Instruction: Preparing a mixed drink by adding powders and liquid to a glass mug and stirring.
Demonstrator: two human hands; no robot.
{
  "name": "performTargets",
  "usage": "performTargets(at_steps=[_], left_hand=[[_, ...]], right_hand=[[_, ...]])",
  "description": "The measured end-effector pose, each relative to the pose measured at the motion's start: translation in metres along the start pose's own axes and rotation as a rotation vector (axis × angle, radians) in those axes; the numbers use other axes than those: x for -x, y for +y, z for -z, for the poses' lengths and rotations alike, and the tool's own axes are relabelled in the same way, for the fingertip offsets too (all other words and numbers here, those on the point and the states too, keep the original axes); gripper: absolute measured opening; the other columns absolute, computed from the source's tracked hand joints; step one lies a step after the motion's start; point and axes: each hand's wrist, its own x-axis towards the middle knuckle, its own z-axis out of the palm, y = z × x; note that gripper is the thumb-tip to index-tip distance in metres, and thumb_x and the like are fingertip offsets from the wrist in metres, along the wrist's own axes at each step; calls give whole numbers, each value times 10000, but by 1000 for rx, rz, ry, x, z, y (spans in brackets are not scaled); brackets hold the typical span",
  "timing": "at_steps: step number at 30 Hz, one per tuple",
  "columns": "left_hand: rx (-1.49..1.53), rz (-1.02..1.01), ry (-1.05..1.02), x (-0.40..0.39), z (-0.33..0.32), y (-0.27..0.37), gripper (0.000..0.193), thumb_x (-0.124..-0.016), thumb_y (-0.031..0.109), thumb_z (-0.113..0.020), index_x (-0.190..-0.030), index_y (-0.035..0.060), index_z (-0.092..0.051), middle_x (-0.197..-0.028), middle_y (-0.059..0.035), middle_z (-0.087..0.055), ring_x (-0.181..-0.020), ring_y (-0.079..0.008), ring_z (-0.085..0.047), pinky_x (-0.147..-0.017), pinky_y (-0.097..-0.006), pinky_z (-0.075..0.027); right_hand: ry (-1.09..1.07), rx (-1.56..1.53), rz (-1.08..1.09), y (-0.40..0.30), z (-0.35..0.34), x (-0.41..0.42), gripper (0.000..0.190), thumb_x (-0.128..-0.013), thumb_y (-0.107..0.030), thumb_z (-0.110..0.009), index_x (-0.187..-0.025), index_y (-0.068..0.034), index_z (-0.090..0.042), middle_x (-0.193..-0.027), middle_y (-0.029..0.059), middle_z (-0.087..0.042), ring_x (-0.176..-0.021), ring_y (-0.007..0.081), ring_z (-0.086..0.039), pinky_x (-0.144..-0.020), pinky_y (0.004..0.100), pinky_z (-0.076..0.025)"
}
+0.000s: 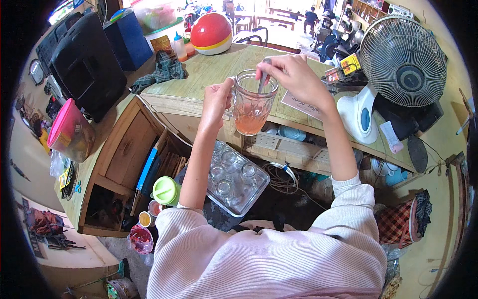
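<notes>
A large glass mug (251,108) with a dimpled wall is held up in front of me, partly filled with an orange-pink liquid. My left hand (217,99) grips its handle on the left side. Above the rim, my right hand (291,73) pinches the top of a metal spoon (263,81). The spoon slants down into the mug; its lower end is hard to make out in the drink. Behind the mug runs a wooden counter (220,71), and a printed card (298,104) lies on it by my right wrist.
Below my arms, a tray (257,194) holds several upturned glass mugs. A green-lidded jug (165,190) stands left of it. A desk fan (403,63) takes up the counter's right end. At the back sit a red-and-white ball-shaped container (211,31) and a checked cloth (164,71).
</notes>
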Motion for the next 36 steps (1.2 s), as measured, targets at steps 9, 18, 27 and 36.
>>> performTargets(at_steps=[9, 18, 27, 36], left_hand=[[-7, 10, -8, 1, 1, -3, 384, -795, 263, -538, -481, 154, -345, -456, 86, -278, -399, -34, -198, -389, -225, -165], [-9, 29, -4, 0, -1, -6, 385, -793, 263, -541, -483, 157, -338, -460, 86, -282, -401, -34, -204, -392, -221, -166], [4, 42, -5, -1, 1, -6, 383, -794, 259, -540, -481, 152, -347, -457, 85, -283, -394, -36, -197, -386, -229, -154], [-3, 31, -4, -2, 4, -6, 377, -795, 252, -533, -478, 144, -360, -451, 78, -292, -399, -39, -208, -393, -231, -166]], right_hand=[[-110, -65, 7, -3, 6, 3, 301, -859, -272, -456, -808, -29, -625, -649, 45, -579, -627, 82, -511, -590, 253, -395], [-103, -88, -24, -1, 5, 3, 306, -856, -280, -453, -804, -30, -620, -683, 48, -590, -648, 92, -511, -623, 248, -394], [23, -97, 17, 5, 1, 1, 304, -854, -284, -454, -805, -35, -621, -696, 44, -593, -651, 104, -507, -637, 257, -400], [88, 15, 3, 7, -3, -3, 296, -856, -270, -454, -793, -33, -620, -713, 51, -598, -672, 94, -530, -638, 252, -409]])
